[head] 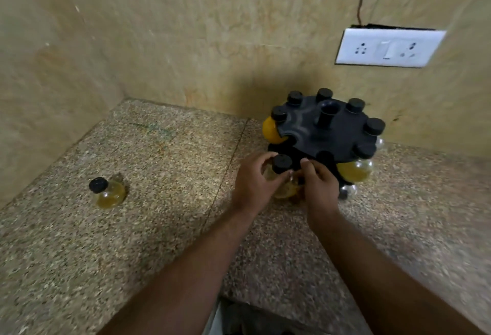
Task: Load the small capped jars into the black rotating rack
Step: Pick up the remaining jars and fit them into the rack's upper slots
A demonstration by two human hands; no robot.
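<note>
Seen from above, two bare forearms reach forward over a speckled stone countertop (164, 228). The left hand (253, 182) and right hand (320, 188) meet around one small glass jar (283, 192) with a black cap. It holds yellow contents and stands upright between the palms. The left fingers (261, 160) curl round the jar's left side, up near the cap. The right fingers (309, 166) curl against its right side, so both hands grip it together.

Just beyond the fingertips, touching or nearly touching them, stands the black rotating rack (326, 133), a round disc with a central post. The held jar sits at the rack's near edge, and whether it is already seated in a slot cannot be told. Other capped jars (354, 171) hang round the rim beyond and to the right of the fingers.

Well to the left of the left fingers, a loose jar (109, 192) stands alone on the countertop. Far beyond the right fingers, a white socket plate (388, 48) is fixed on the beige wall (186, 29).
</note>
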